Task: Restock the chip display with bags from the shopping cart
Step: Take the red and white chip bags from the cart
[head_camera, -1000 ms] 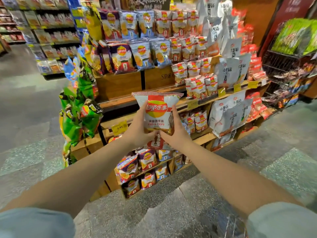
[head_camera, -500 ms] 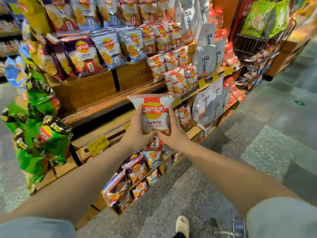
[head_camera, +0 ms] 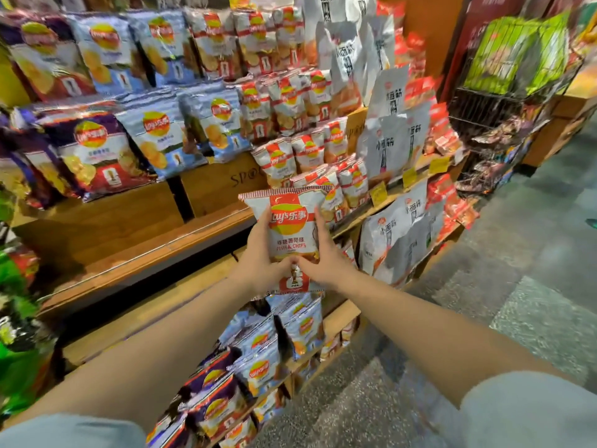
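A white and red bag of chips (head_camera: 288, 225) marked "Fish & Chips" is upright between my two hands, in front of the wooden chip display (head_camera: 135, 253). My left hand (head_camera: 258, 263) grips its lower left side, thumb across the front. My right hand (head_camera: 326, 263) grips the lower right side the same way. The bag hangs just in front of a row of matching red and white small bags (head_camera: 326, 176) on the middle shelf. The shopping cart is out of view.
Large blue and purple chip bags (head_camera: 161, 134) fill the upper tiers and smaller ones (head_camera: 268, 357) the bottom shelf. White snack bags (head_camera: 391, 147) hang to the right. A wire rack (head_camera: 504, 101) stands at far right, green bags (head_camera: 16, 350) at left. Grey floor (head_camera: 484, 286) lies right.
I have come closer to the display and the view has swung left. The bag, still in both hands, has moved nearer the row of red and white bags.
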Tool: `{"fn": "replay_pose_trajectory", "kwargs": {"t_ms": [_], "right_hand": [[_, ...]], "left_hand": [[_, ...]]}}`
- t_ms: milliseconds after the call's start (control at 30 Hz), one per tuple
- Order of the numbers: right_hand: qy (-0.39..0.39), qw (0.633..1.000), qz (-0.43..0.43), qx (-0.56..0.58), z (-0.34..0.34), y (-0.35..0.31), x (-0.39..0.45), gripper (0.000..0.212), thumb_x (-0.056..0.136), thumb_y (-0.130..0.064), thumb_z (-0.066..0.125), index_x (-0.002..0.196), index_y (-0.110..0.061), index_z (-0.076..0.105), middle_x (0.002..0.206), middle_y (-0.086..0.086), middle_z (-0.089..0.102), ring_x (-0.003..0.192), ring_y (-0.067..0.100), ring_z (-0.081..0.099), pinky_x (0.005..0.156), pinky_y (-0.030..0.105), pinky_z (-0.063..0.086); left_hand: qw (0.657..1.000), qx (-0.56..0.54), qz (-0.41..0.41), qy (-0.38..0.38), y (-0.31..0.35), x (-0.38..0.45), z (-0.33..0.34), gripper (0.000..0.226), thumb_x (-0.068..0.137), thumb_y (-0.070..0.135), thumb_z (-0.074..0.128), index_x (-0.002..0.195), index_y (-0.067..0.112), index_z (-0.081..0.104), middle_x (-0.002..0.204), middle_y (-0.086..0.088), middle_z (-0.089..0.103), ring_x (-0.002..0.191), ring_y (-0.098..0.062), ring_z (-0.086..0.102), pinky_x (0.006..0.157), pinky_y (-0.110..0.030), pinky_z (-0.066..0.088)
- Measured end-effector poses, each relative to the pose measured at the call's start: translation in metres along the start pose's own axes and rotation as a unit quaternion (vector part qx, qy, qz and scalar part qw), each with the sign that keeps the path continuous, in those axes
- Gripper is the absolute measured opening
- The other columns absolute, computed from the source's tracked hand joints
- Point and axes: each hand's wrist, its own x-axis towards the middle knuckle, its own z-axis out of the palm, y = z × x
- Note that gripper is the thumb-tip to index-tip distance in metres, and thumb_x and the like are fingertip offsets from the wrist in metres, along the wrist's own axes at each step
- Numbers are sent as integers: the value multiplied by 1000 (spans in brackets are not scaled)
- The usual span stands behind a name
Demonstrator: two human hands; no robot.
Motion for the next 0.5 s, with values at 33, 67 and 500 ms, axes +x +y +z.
{"fn": "replay_pose_trajectory", "kwargs": {"t_ms": [33,67,500], "right_hand": [[-9,1000,7,-1,-8,5,13,102,91,-30,64,129,-61,-25,154,-3,27,131,16,43,98,31,43],[-19,1000,11,4,-15,9,25,101,92,-28,63,132,-56,-25,153,-4,26,132,15,42,96,27,42],[-101,993,53,-24,-21,34,153,99,94,-26,60,144,-45,-23,159,-2,16,140,22,31,104,34,34]], "left_hand": [[1000,-2,-7,5,0,15,5,101,85,16,72,153,29,-1,153,2,24,134,-9,34,108,-29,38],[1000,-9,-12,10,1,28,9,99,86,15,71,153,26,-1,151,3,26,131,-6,34,104,-21,38],[992,-92,-87,22,-58,151,3,94,88,-4,63,152,29,3,146,-3,36,132,-18,44,108,-43,41]]}}
